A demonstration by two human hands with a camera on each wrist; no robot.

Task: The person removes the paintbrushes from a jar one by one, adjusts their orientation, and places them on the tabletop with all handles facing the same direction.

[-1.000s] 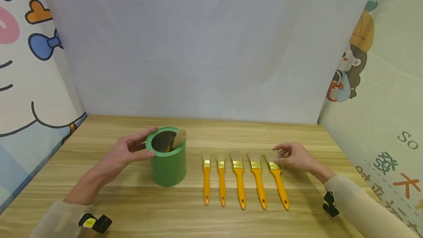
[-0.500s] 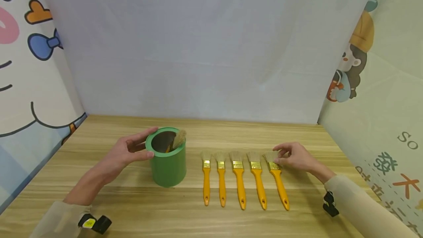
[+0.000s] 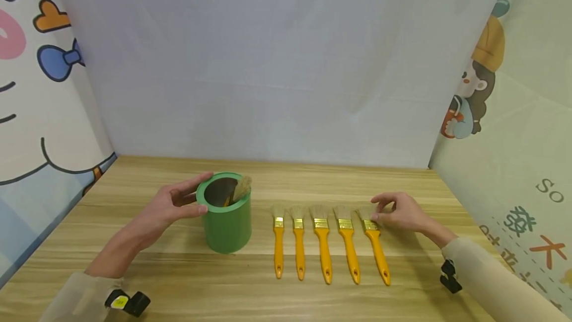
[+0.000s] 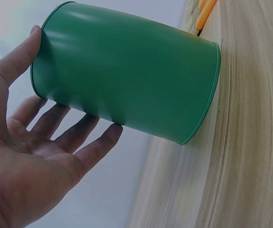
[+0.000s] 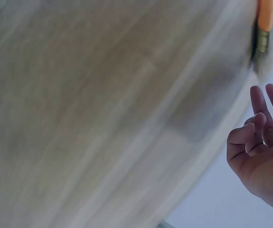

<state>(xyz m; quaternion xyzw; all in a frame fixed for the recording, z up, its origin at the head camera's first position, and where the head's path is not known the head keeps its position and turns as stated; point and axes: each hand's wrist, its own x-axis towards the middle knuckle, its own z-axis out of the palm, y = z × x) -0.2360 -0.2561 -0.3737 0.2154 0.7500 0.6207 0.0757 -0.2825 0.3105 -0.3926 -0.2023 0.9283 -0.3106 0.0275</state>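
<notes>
A green can stands upright on the table in the head view, with one paintbrush in it, bristles poking above the rim. My left hand holds the can from the left, thumb and fingers spread on either side near its rim; in the left wrist view the fingertips rest against the can's wall. To the right lies a row of several orange-handled paintbrushes, bristles pointing away. My right hand is at the rightmost paintbrush, thumb beside its metal ferrule, thumb and forefinger apart.
The other flat paintbrushes lie side by side between the can and the right hand. Behind the wooden table hangs a plain pale cloth, with printed cloths at both sides.
My right hand has shifted very slightly to the right at the last paintbrush. The left hand, the can and the brushes stay as they were.
</notes>
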